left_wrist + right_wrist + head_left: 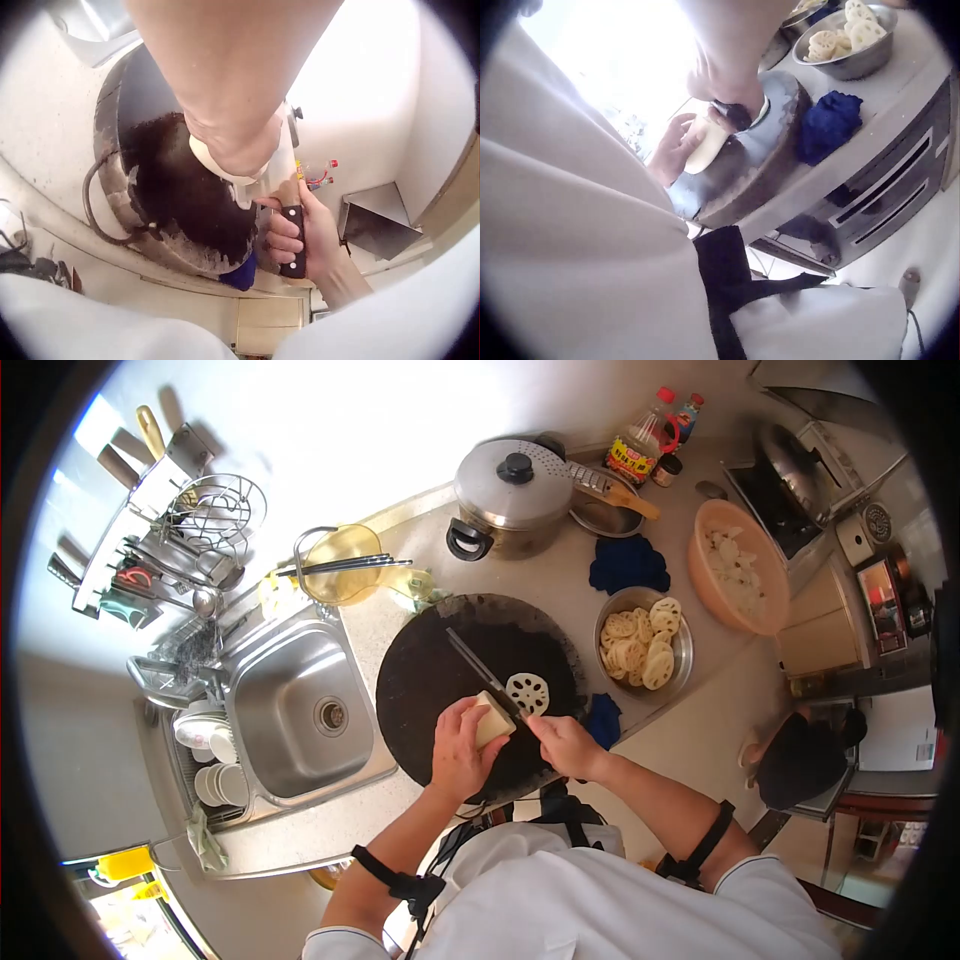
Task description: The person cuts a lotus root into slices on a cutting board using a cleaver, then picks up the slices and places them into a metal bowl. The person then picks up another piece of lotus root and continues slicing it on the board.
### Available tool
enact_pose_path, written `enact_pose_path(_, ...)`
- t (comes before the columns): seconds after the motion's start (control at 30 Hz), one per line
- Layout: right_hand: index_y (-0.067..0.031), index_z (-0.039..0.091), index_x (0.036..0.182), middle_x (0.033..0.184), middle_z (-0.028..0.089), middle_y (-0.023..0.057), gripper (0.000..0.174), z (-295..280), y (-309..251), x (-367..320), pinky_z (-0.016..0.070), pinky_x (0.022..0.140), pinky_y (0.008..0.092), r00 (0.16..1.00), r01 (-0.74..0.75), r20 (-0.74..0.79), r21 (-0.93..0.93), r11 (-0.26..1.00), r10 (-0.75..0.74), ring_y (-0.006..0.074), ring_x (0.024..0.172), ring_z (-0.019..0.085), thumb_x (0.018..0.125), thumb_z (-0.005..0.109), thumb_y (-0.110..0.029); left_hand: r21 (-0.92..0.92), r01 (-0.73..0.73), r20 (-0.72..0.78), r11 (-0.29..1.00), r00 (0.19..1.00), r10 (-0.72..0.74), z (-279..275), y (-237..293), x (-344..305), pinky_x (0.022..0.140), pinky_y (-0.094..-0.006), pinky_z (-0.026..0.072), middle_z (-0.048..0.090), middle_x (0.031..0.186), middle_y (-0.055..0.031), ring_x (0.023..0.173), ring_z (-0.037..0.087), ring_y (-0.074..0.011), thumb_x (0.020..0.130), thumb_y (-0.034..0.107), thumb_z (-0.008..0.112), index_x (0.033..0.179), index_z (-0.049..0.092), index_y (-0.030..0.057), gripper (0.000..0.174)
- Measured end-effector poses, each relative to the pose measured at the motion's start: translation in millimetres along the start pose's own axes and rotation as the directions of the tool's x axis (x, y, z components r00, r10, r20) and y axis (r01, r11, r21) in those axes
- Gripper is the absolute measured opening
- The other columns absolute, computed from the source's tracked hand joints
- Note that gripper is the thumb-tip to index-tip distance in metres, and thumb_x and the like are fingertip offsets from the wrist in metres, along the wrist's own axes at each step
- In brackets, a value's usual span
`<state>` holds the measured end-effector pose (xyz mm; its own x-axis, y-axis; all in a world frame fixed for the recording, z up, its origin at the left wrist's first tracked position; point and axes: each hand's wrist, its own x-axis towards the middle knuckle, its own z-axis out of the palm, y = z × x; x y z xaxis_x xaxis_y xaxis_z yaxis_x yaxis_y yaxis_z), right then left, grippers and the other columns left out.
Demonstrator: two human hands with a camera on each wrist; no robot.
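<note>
My left hand holds a peeled piece of lotus root on the round dark chopping board, its fingers on one side and thumb on the other. My right hand grips the black handle of a kitchen knife. The knife's wide blade stands on edge right at the cut end of the root. One lotus root slice with holes lies flat on the board, just beyond the blade. In the right wrist view the right forearm hides most of the blade.
A steel bowl of lotus root slices stands right of the board, with blue cloths near it. Behind are a pressure cooker, a grater and sauce bottles. A pink basin sits far right, a sink left.
</note>
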<state>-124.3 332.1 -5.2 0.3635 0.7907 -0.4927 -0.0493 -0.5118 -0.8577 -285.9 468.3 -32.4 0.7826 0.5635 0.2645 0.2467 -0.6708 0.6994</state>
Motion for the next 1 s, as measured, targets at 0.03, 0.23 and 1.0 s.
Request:
enact_pose_path(0.03,-0.0029,0.061,0.084,0.065,0.060,0.0079,0.049,-10,-4,-3,0.0451,0.052,0.0330,0.984,-0.174,0.047,0.090,0.981,0.170,0.0181,0.054,0.057,0.108,0.041,-0.041,-0.057,0.019,0.033,0.998,0.999,-0.017,-2,-3,0,0.101,-0.0491,0.0432,0.053,0.131,-0.0215,0.120,0.052,-0.0423,0.077,0.017,0.082,0.128,0.053,0.0063,0.059)
enact_pose_path(0.23,-0.0049,0.061,0.094,0.061,0.051,-0.0010,0.047,-37,-30,-57,0.0380,0.045,0.0258,0.994,-0.105,0.049,0.239,0.965,0.096,0.0067,0.048,0.047,0.108,0.041,-0.045,-0.015,-0.005,0.072,1.000,0.997,0.006,-2,1,-3,0.099,-0.0479,0.0462,0.049,0.134,-0.0242,0.120,0.051,-0.0450,0.077,0.006,0.079,0.132,0.047,0.0053,0.063)
enact_pose_path(1.0,0.0079,0.059,0.115,0.081,0.069,0.0250,0.045,-7,-22,-91,0.0536,0.067,0.0472,0.992,0.127,0.021,-0.164,0.978,-0.125,0.0432,0.077,0.068,0.105,0.048,-0.035,0.140,-0.064,0.064,0.988,0.996,0.056,10,0,-8,0.098,-0.0514,0.0438,0.049,0.128,-0.0299,0.115,0.049,-0.0497,0.072,0.001,0.072,0.125,0.048,-0.0063,0.058)
